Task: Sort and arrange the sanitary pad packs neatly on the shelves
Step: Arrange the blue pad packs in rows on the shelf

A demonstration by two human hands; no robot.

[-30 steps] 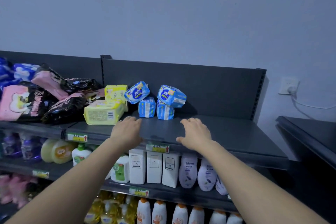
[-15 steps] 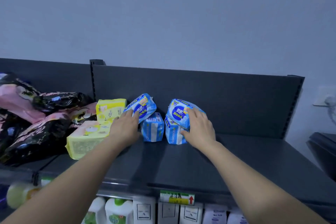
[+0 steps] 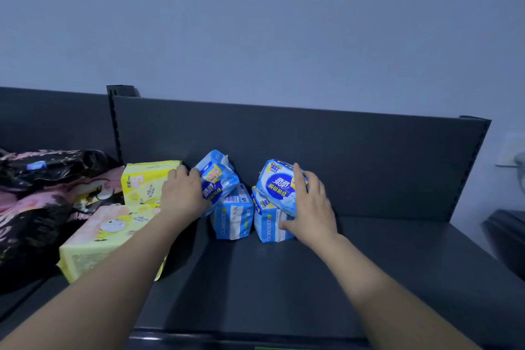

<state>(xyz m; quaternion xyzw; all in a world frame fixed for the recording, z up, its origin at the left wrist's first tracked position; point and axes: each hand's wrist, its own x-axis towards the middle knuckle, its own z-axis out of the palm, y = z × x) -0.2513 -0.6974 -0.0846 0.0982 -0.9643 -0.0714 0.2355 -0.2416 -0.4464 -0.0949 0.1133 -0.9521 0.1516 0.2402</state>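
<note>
Several blue sanitary pad packs stand against the back panel of the dark top shelf (image 3: 369, 258). My left hand (image 3: 181, 193) grips the upper left blue pack (image 3: 218, 179), which leans tilted on an upright blue pack (image 3: 231, 216). My right hand (image 3: 309, 207) is closed over the upper right blue pack (image 3: 277, 187), fingers on top and thumb low; it rests on another upright blue pack (image 3: 268, 226). To the left lie two yellow packs, one upright (image 3: 145, 182), one flat (image 3: 93, 247).
A heap of black and pink packs (image 3: 37, 193) fills the shelf's left end. The dark back panel (image 3: 341, 156) rises behind the packs, with a slotted post (image 3: 115, 122) at its left. A wall socket (image 3: 511, 153) shows at the far right.
I have come closer to the top shelf. Both hands went from its front edge to the blue packs and closed on the two upper ones; the left pack now tilts more steeply.
</note>
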